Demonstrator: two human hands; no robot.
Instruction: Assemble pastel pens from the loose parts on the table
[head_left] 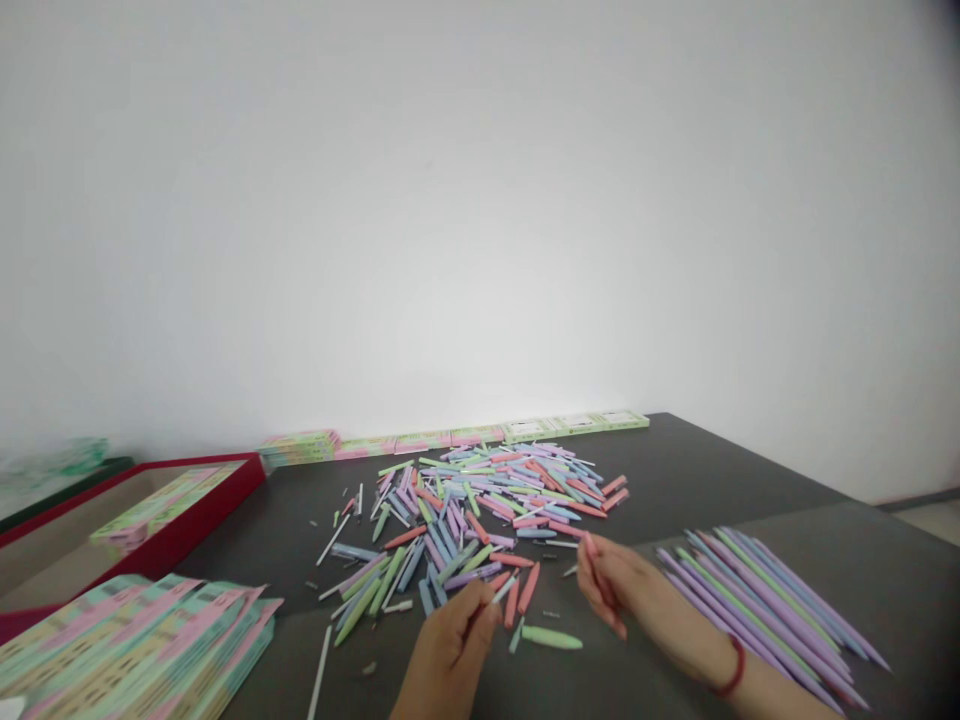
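Note:
A heap of pastel pen parts (480,510) in pink, green, blue and purple lies in the middle of the dark table (712,470). My left hand (450,650) pinches a thin white refill (504,590) at the heap's near edge. My right hand (622,590) is closed round a pink pen barrel (596,570), a red band on its wrist. A green pen cap (551,637) lies on the table between both hands.
A row of assembled purple, green and blue pens (772,600) lies at the right. Stacks of pastel printed cards (135,640) sit at the near left, a red tray (187,520) behind them. Flat boxes (450,438) line the table's far edge.

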